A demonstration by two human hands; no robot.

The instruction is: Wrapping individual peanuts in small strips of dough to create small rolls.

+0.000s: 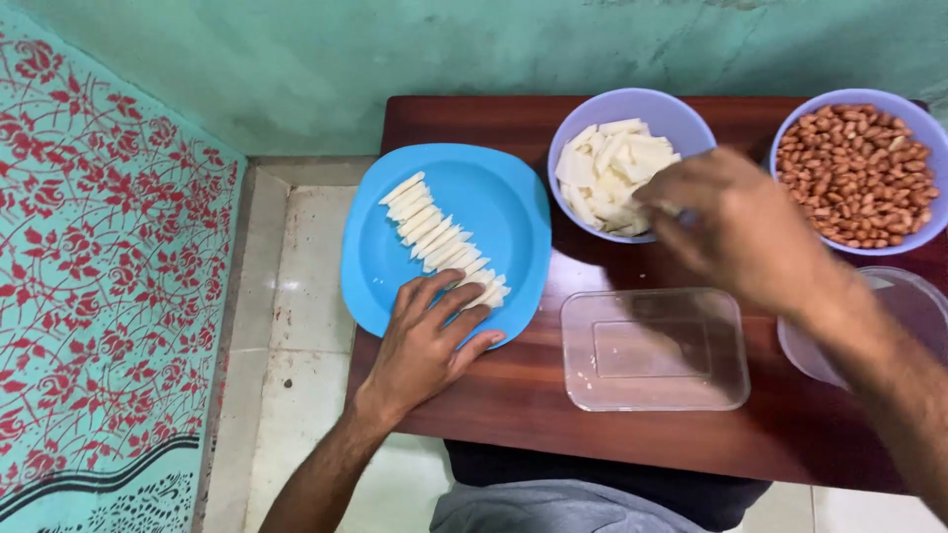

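Observation:
A blue plate (494, 202) sits at the left end of a dark wooden table (513, 395), overhanging its edge. A diagonal row of pale white slices (434, 237) lies on the plate. My left hand (425, 341) rests flat on the plate's near rim, fingers spread, fingertips touching the last slices. A lilac bowl (671, 114) behind holds more white pieces (607, 168). My right hand (736, 227) reaches into that bowl's right side, blurred, fingers pinched near a piece; whether it holds one I cannot tell.
A second lilac bowl (923, 123) full of red-brown peanuts (854, 173) stands at the back right. A clear rectangular plastic container (654, 350) lies in front of the bowls, and a clear round container (908, 306) sits at the right edge. Tiled floor (296, 296) lies left.

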